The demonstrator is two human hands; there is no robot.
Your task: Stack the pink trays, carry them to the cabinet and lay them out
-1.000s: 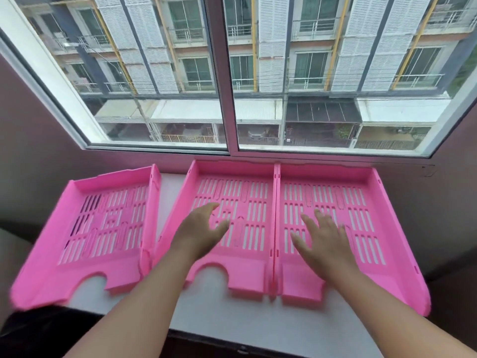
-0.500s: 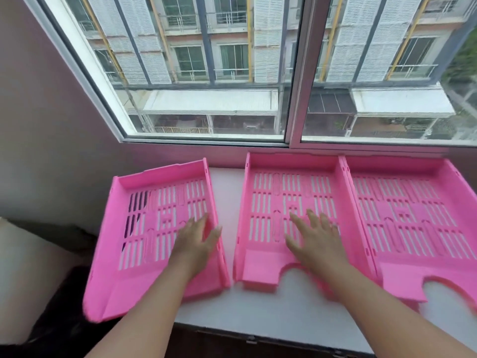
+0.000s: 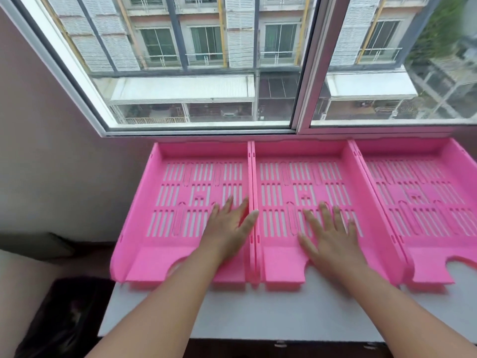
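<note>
Left hand (image 3: pixel 227 228) is lying flat, fingers spread, grasping nothing, on the left tray (image 3: pixel 180 202); right hand (image 3: pixel 327 233) is pressing likewise on the middle tray (image 3: pixel 304 182). Judged purpose: seating the trays side by side. A third tray (image 3: pixel 423 192) is abutting on the right. All are resting on the white surface (image 3: pixel 258 313) below the window (image 3: pixel 206 73).

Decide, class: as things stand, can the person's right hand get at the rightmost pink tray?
Probably yes. The right hand lies flat in the middle tray, and the rightmost tray sits directly beside it, open-topped with nothing lying between them.
</note>
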